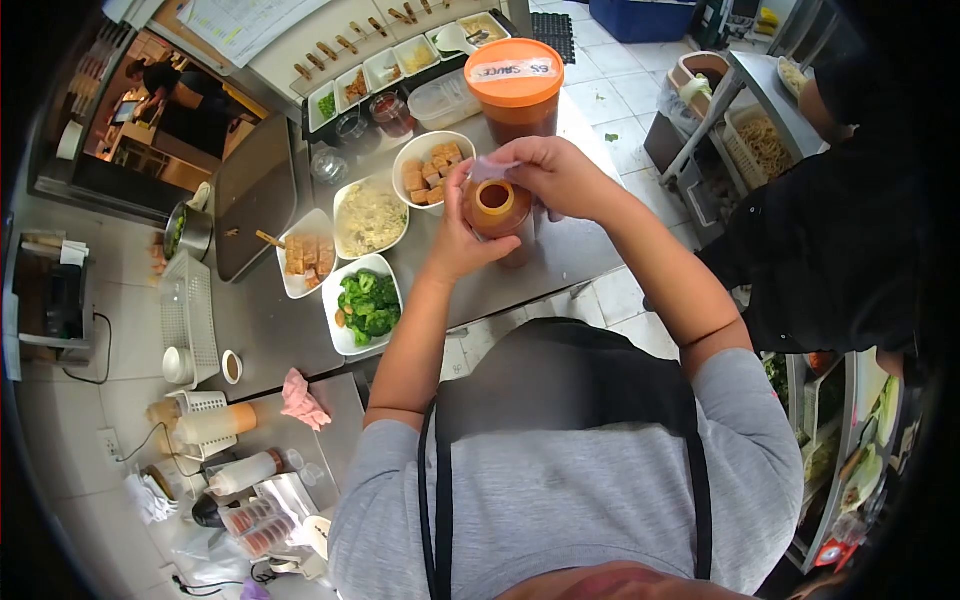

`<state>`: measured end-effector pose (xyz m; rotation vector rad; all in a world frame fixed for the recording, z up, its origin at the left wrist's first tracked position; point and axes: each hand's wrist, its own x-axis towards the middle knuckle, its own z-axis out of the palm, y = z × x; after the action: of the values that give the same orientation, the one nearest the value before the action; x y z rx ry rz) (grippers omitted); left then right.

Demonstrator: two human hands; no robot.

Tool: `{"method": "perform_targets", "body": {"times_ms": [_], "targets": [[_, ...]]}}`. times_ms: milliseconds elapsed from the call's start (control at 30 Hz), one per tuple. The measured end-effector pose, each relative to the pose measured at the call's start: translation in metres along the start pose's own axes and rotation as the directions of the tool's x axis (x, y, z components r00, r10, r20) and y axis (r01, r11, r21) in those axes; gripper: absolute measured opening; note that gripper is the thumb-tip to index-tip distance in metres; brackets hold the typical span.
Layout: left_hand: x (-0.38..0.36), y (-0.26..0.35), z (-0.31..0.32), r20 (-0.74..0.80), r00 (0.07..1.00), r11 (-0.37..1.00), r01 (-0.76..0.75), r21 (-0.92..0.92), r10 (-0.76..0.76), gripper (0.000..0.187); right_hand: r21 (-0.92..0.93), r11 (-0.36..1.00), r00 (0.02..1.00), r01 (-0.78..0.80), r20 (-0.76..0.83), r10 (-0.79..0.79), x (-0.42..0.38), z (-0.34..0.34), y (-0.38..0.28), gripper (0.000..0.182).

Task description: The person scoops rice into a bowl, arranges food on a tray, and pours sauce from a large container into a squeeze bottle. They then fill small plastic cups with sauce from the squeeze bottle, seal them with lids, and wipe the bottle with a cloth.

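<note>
My left hand [466, 240] is wrapped round a squeeze bottle [512, 222] of reddish-brown sauce, whose uncapped yellow mouth faces up toward me. Pinched in my right hand [560, 178] is a thin, pale lilac piece of plastic film [492, 168], stretched just behind the bottle's mouth. Beyond both hands stands a tall tub [516, 88] with an orange lid and a label reading "SAUCE". A white bowl of tofu-like cubes [432, 170] is close to my left fingers.
White dishes hold broccoli [370, 305], a pale chopped mix [371, 217] and brown-topped pieces [308, 256]. A brown tray [258, 190] leans at the left. Small topping containers [383, 68] line the back. A person in black [815, 230] stands at the right, beside metal shelving.
</note>
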<state>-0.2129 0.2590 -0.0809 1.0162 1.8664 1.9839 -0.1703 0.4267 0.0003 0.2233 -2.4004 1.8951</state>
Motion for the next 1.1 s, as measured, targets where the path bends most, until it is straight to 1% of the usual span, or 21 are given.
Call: {"method": "perform_targets", "body": {"times_ms": [67,100,167,267,400,467,500,533,567,600,633,700,733,800,833,867,900,967,1000,1033,1100], "targets": [[0.0,0.003,0.003,-0.021,1.0,1.0,-0.007,0.025,0.007,0.094,-0.268,0.933,0.97,0.241,0.051,-0.236,0.003,0.002,0.009,0.018],[0.0,0.004,0.004,-0.034,0.999,0.999,-0.009,0.037,0.011,0.093,-0.295,0.93,0.974,0.219,0.014,-0.225,-0.001,0.003,0.006,0.018],[-0.002,-0.003,0.005,-0.08,0.997,0.998,-0.017,0.068,0.023,0.091,-0.313,0.92,0.964,0.235,-0.045,-0.262,-0.01,0.005,0.008,0.018],[-0.004,-0.002,0.013,-0.159,0.987,0.991,0.001,0.131,0.02,0.088,-0.328,0.926,0.954,0.188,-0.165,-0.252,-0.025,0.013,0.007,0.019],[-0.007,-0.001,0.022,-0.239,0.969,0.964,0.004,0.264,0.061,0.086,-0.23,0.968,0.94,0.096,-0.3,-0.164,-0.037,0.022,0.011,0.018],[-0.006,0.003,0.027,-0.267,0.96,0.958,-0.004,0.286,0.084,0.087,-0.035,0.996,0.979,-0.088,-0.188,0.08,-0.041,0.017,0.008,0.019],[-0.007,0.004,0.029,-0.28,0.955,0.955,-0.007,0.296,0.094,0.087,0.056,0.98,0.974,-0.189,-0.114,0.194,-0.044,0.014,0.008,0.02],[-0.007,0.003,0.03,-0.282,0.955,0.964,-0.009,0.267,0.087,0.088,0.328,0.92,0.965,-0.216,-0.07,0.252,-0.046,0.01,0.008,0.02],[-0.007,0.002,0.031,-0.285,0.955,0.972,-0.014,0.237,0.083,0.088,0.571,0.787,0.957,-0.232,-0.012,0.291,-0.047,0.005,0.009,0.021],[-0.007,0.0,0.032,-0.289,0.954,0.978,-0.017,0.206,0.078,0.088,0.769,0.593,0.949,-0.239,0.056,0.31,-0.049,-0.001,0.01,0.021],[-0.009,-0.003,0.031,-0.294,0.941,0.959,-0.086,0.272,0.168,0.086,0.804,0.549,0.958,-0.226,0.081,0.275,-0.052,-0.004,0.013,0.024],[-0.016,-0.009,0.025,-0.288,0.895,0.892,-0.211,0.399,0.34,0.082,0.839,0.498,0.956,-0.218,0.081,0.282,-0.059,-0.008,0.012,0.022],[-0.024,-0.009,0.02,-0.298,0.878,0.858,-0.205,0.472,0.374,0.077,0.855,0.472,0.955,-0.214,0.082,0.285,-0.062,-0.011,0.012,0.021],[-0.045,-0.003,0.009,-0.303,0.844,0.77,-0.184,0.611,0.442,0.066,0.865,0.466,0.97,-0.188,0.091,0.225,-0.067,-0.017,0.022,0.02],[-0.054,0.001,0.007,-0.189,0.908,0.819,-0.228,0.527,0.374,0.059,0.87,0.461,0.976,-0.177,0.096,0.194,-0.068,-0.02,0.026,0.019],[-0.062,0.009,0.006,-0.065,0.948,0.864,-0.253,0.435,0.311,0.052,0.854,0.484,0.975,-0.19,0.107,0.195,-0.07,-0.022,0.028,0.019],[-0.066,0.016,0.007,0.066,0.965,0.904,-0.261,0.338,0.254,0.046,0.837,0.507,0.973,-0.205,0.119,0.197,-0.071,-0.024,0.029,0.018],[-0.062,0.036,0.033,0.089,0.995,0.99,-0.057,0.127,0.046,0.039,0.799,0.555,0.971,-0.233,0.158,0.181,-0.074,-0.028,0.031,0.017],[-0.06,0.044,0.049,0.115,0.992,0.998,0.053,0.02,-0.055,0.036,0.777,0.58,0.969,-0.245,0.183,0.164,-0.074,-0.031,0.03,0.017],[-0.057,0.044,0.059,0.067,0.997,0.998,0.02,0.059,-0.024,0.036,0.754,0.605,0.967,-0.255,0.209,0.146,-0.075,-0.034,0.028,0.018],[-0.045,0.041,0.075,-0.021,0.999,0.989,-0.042,0.142,0.046,0.036,0.528,0.82,0.968,-0.22,0.223,0.117,-0.079,-0.041,0.022,0.019]]}}
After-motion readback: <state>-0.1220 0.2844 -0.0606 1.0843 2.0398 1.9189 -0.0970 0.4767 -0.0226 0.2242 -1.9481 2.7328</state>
